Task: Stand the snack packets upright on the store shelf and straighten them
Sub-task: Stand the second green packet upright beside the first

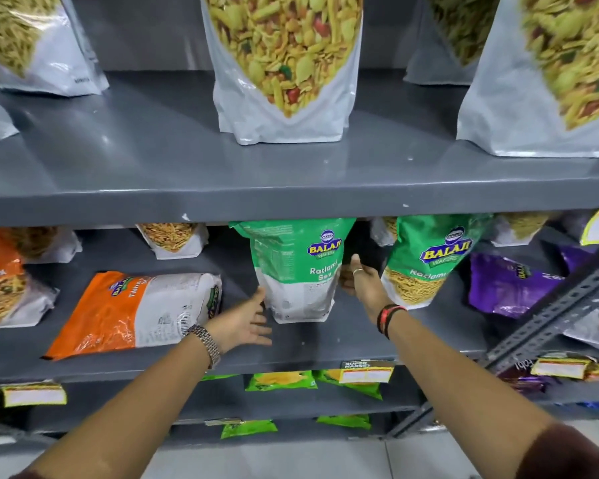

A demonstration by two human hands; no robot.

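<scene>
A green and white Ratlami Sev packet (296, 271) stands upright on the middle grey shelf (325, 344), turned slightly so its back panel shows on the left. My left hand (246, 321) is spread flat, fingers apart, its thumb touching the packet's lower left edge. My right hand (362, 280) lies against the packet's right side, thumb up, fingers behind it. A second green Ratlami Sev packet (426, 261) stands just right of that hand. An orange and white packet (135, 311) lies flat on the same shelf to the left.
A purple packet (509, 285) leans at the right. An orange mix packet (4, 288) stands at far left. Large white namkeen pouches (284, 74) stand on the shelf above. Green packets (281, 381) and price labels sit on lower shelves. A slotted metal upright (550, 319) crosses the right side.
</scene>
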